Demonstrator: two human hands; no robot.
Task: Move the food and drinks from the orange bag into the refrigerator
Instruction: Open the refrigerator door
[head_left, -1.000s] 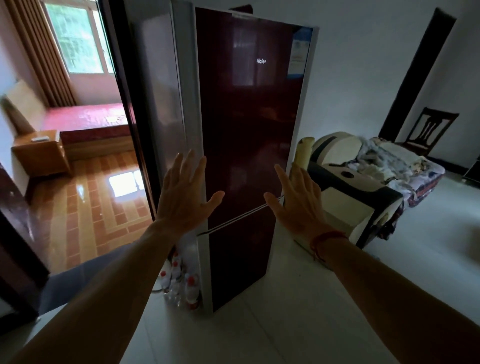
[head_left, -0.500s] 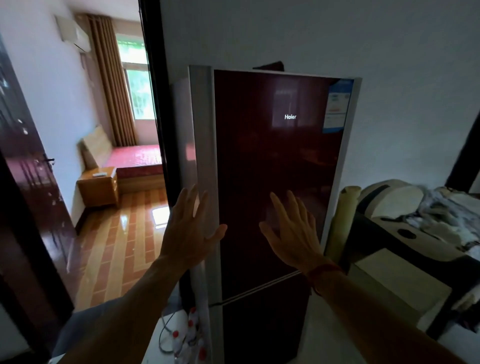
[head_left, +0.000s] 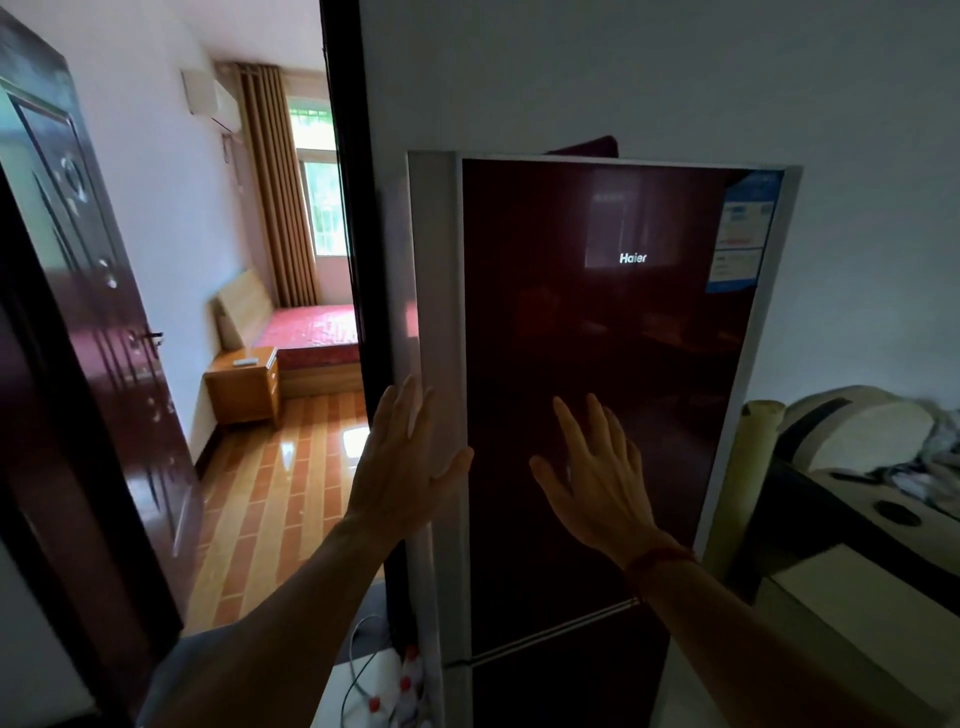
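Dim room, white wall behind fridge (head_left: 597, 364). Left of fridge, an open doorway shows a bedroom: red bed (head_left: 311, 327), wood nightstand (head_left: 244, 384), glossy plank floor. Bottles (head_left: 410, 680) are on the floor at the fridge's left foot.
Versus 0.5 s ago the fridge looks larger; both hands stay raised.
Fridge doors closed. Left hand (head_left: 400, 467) is flat and empty at its left edge. Right hand (head_left: 597, 483) is spread and empty before the upper door. Can't tell if either touches.

Left hand (head_left: 400, 467), right hand (head_left: 597, 488) nearer refrigerator (head_left: 597, 338)
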